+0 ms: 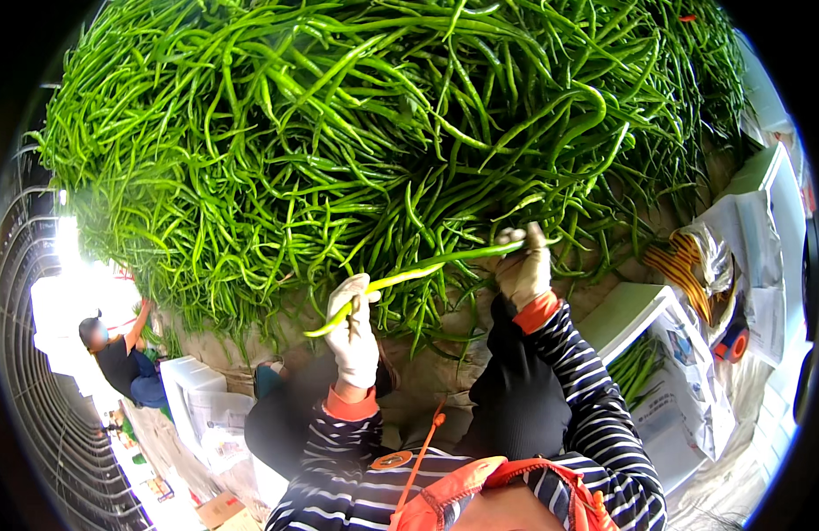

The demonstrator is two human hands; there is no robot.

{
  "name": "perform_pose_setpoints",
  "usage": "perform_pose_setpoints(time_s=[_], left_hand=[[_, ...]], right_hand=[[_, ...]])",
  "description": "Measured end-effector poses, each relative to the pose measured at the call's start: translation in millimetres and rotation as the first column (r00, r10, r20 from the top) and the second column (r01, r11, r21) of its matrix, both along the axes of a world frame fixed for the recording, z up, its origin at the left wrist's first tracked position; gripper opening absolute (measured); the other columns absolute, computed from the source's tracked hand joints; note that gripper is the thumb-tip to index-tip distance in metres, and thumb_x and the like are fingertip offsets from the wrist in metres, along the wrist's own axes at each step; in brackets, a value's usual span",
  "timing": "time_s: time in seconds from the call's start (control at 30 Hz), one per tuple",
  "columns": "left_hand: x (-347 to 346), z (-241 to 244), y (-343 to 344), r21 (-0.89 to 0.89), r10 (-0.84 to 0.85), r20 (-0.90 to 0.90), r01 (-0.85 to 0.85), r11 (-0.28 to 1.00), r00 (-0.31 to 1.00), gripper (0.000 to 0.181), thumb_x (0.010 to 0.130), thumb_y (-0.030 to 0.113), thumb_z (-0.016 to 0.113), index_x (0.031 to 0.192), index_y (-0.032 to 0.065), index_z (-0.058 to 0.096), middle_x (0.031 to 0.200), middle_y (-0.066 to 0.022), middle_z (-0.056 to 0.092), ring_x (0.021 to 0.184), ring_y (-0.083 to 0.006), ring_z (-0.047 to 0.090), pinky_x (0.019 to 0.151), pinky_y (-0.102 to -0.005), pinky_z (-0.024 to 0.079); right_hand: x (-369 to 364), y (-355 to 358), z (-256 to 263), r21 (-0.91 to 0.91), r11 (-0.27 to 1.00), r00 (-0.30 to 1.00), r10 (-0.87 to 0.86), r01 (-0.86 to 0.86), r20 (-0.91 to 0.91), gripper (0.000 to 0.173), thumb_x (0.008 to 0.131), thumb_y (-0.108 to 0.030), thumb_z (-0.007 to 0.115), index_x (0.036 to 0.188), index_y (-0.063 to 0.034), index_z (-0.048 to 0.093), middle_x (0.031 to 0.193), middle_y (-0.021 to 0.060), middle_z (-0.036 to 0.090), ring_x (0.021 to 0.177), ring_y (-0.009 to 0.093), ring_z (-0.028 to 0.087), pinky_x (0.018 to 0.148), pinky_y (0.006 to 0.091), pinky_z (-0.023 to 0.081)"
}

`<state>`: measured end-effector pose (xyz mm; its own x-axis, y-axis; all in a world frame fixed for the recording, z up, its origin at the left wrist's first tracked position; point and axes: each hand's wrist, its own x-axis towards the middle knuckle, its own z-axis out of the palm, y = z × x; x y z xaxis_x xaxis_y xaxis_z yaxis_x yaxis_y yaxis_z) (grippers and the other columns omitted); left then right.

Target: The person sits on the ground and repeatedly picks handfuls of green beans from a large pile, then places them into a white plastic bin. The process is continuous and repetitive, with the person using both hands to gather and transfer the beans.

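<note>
Long green chili peppers [303, 166] lie in a huge heap before me. My left hand [353, 328], in a whitish glove, is closed on a yellow-green chili pepper [409, 275] whose curved end pokes out to the left of the fingers. My right hand [525, 265], gloved too, grips a darker green chili pepper [475, 253] near one end. The two peppers meet or overlap between my hands, above the near edge of the heap; whether they touch is not clear.
A white foam box [631, 312] lined with printed sheets holds green peppers at my right. Behind it lie a striped glove or cloth [688, 265], a roll of tape [734, 344] and another white box [758, 172]. Farther left, a person [127, 362] sits beside a white box [193, 378]. A cardboard box [227, 511] stands lower left.
</note>
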<state>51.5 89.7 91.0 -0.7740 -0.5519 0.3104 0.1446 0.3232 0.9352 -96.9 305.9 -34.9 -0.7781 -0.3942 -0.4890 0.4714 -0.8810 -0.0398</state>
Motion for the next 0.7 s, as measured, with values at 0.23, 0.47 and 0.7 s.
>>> perform_pose_setpoints(time_s=[0.23, 0.47, 0.7], left_hand=[[-21, -2, -13, 0.171, 0.251, 0.081, -0.262, 0.95, 0.965, 0.018, 0.096, 0.008, 0.057, 0.111, -0.0013, 0.062, 0.112, -0.0141, 0.064, 0.087, -0.0215, 0.065, 0.081, -0.0337, 0.056], [-41, -44, 69, 0.572, -0.325, 0.099, 0.214, 0.792, 0.94, 0.02, 0.09, 0.0, 0.062, 0.11, 0.0018, 0.064, 0.112, -0.0109, 0.065, 0.09, -0.0182, 0.066, 0.084, -0.0305, 0.055], [-125, -176, -48, -0.532, 0.363, 0.44, -0.087, 0.842, 0.821, 0.062, 0.084, 0.015, 0.073, 0.134, 0.0014, 0.041, 0.113, -0.0157, 0.056, 0.082, -0.0228, 0.06, 0.077, -0.039, 0.051]], right_hand=[[-18, 40, 31, -0.219, 0.973, 0.985, -0.101, 0.07, -0.136, 0.044, 0.096, -0.041, 0.057, 0.062, -0.0154, 0.046, 0.062, -0.0016, 0.047, 0.049, 0.01, 0.042, 0.05, 0.0258, 0.035], [4, 11, 23, 0.286, 0.865, 0.891, 0.449, -0.412, -0.074, 0.034, 0.099, -0.037, 0.055, 0.105, -0.0046, 0.06, 0.084, -0.0003, 0.064, 0.048, 0.005, 0.031, 0.047, 0.0238, 0.03], [-3, -8, 30, 0.26, 0.963, 0.995, 0.056, -0.075, 0.079, 0.035, 0.1, -0.038, 0.052, 0.091, -0.0053, 0.059, 0.075, 0.0074, 0.062, 0.066, 0.022, 0.059, 0.065, 0.0415, 0.052]])
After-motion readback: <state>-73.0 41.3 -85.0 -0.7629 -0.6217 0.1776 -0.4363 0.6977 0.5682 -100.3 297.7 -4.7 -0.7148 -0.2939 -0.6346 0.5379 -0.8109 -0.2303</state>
